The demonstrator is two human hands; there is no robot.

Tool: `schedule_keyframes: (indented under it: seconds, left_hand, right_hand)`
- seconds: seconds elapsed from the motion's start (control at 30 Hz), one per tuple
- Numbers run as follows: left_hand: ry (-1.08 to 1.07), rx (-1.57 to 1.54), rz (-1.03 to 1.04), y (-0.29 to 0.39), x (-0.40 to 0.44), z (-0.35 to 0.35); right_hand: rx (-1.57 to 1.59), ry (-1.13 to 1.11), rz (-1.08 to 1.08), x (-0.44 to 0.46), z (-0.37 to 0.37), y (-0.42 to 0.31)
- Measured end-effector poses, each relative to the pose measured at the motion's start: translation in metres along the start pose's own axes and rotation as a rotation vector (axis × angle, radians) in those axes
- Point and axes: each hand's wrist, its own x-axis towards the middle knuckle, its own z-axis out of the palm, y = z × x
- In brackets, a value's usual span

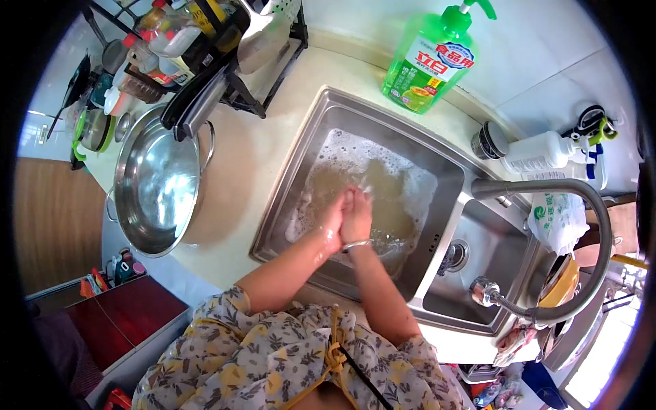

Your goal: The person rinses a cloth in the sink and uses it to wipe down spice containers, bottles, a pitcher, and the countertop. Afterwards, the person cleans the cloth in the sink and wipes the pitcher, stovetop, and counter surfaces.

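I observe, mid-frame, the left hand [331,220] against the right hand [357,219] (bracelet [356,245] at its wrist) — whether the fingers [361,200] are closed, I cannot tell. Beneath, centre-frame: cloudy water [393,205] in the sink [448,199] — suds [348,147] along the edges.

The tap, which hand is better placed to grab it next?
Probably the right hand: the tap rises on that side, nearer to it. The left hand, touching the right one, is farther across the sink.
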Motion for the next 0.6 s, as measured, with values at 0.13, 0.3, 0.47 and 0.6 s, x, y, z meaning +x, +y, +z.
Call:
schedule_keyframes:
  seconds: [0.13,0.3,0.47,0.6]
  left_hand:
    - [-0.173,-0.104,0.037,-0.014,-0.012,0.009]
    - [-0.002,0.115,0.202,0.008,-0.026,0.022]
    - [-0.209,0.105,0.102,-0.018,-0.054,0.035]
    - [-0.523,0.407,0.122,-0.016,-0.024,-0.001]
  right_hand:
    - [0.201,-0.267,0.152,0.032,-0.029,0.008]
    - [0.637,-0.342,0.14,-0.008,-0.041,-0.044]
    - [0.898,-0.402,0.488,0.026,-0.058,0.002]
    - [1.02,-0.154,0.357,0.031,-0.066,0.0]
